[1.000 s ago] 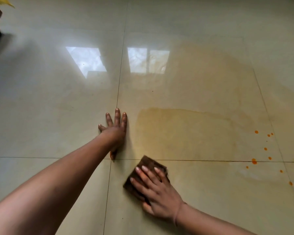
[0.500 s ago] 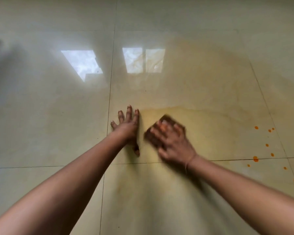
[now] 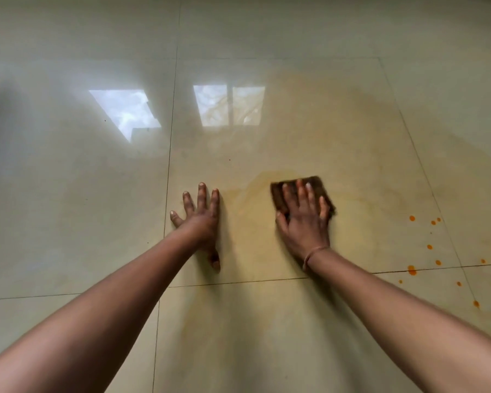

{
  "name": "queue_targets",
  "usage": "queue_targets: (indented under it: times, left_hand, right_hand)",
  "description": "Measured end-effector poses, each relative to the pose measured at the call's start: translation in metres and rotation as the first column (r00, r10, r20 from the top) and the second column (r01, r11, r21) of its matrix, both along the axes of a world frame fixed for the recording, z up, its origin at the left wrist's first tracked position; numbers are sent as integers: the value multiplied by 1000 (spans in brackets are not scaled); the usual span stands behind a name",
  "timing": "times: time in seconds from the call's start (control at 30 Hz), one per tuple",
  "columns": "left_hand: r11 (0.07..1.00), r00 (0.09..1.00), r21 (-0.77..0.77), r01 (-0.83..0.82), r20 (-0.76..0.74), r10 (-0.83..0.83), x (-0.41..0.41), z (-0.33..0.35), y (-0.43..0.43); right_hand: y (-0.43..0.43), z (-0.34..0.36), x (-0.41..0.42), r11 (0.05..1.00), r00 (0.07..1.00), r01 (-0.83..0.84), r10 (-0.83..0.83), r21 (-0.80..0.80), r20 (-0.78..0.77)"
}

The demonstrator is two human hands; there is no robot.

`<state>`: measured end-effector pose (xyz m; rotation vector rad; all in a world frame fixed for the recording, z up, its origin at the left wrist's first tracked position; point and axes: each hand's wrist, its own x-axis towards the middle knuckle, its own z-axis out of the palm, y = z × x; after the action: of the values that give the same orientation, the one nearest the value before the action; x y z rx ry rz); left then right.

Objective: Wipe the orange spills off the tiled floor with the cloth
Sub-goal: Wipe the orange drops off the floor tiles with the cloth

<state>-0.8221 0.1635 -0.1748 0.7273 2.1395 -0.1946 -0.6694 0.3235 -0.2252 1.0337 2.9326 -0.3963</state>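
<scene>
A dark brown cloth (image 3: 278, 194) lies flat on the glossy beige tiled floor (image 3: 68, 208), and my right hand (image 3: 304, 219) presses down on it with fingers spread over its top. A pale yellowish wet smear (image 3: 250, 211) covers the tile around the cloth. My left hand (image 3: 200, 219) rests flat on the floor left of the cloth, fingers apart, holding nothing. Several small orange drops (image 3: 412, 269) dot the floor to the right, apart from the cloth.
Window reflections (image 3: 228, 106) shine on the tiles further ahead. Dark grout lines (image 3: 170, 154) cross the floor. A tiny dark speck (image 3: 229, 159) sits beyond my left hand.
My right hand has pushed the cloth away from me and then to the right, from near the grout line up across the smear. My left hand has stayed planted.
</scene>
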Motion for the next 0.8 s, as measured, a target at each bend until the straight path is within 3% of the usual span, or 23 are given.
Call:
queue_targets:
  times: [0.1,0.13,0.17,0.23,0.3,0.37,0.43,0.5,0.57,0.63,0.67,0.8]
  left_hand:
    - [1000,1000,4,7,-18,-7,0,2,2]
    - [1000,999,1,14,-29,-14,2,3,3]
    - [1000,999,-8,20,-38,-20,2,4,5]
    - [999,998,-36,25,-55,-27,4,7,7]
    - [998,994,-28,54,-90,-56,5,8,8]
    - [990,985,58,125,-129,-116,11,10,16]
    - [964,974,162,209,-126,-190,28,11,34]
    - [943,964,202,266,-70,-256,49,8,60]
    - [935,955,197,294,-16,-297,64,0,81]
    - [939,956,187,288,-3,-293,68,-8,92]
    - [943,959,179,279,3,-284,68,-10,94]
    - [952,963,157,264,15,-270,70,-6,95]
  right_hand:
    - [-33,1,62,913,911,-407,408,-31,67]
    - [-18,1,69,887,884,-462,460,-6,79]
    - [3,0,64,910,909,-414,411,27,72]
    - [47,1,38,996,995,-85,83,40,56]
    - [58,-2,24,988,984,152,-154,32,87]
    - [28,-4,42,994,994,109,-108,31,-22]
    - [-13,-5,88,990,990,-143,143,11,3]
    - [1,-4,108,954,954,-300,299,27,32]
    - [47,-4,90,993,996,-92,92,68,13]
    - [80,-3,69,977,977,203,-207,62,59]
    - [78,-5,69,961,961,270,-273,57,48]
    - [6,-6,131,985,986,166,-166,39,4]
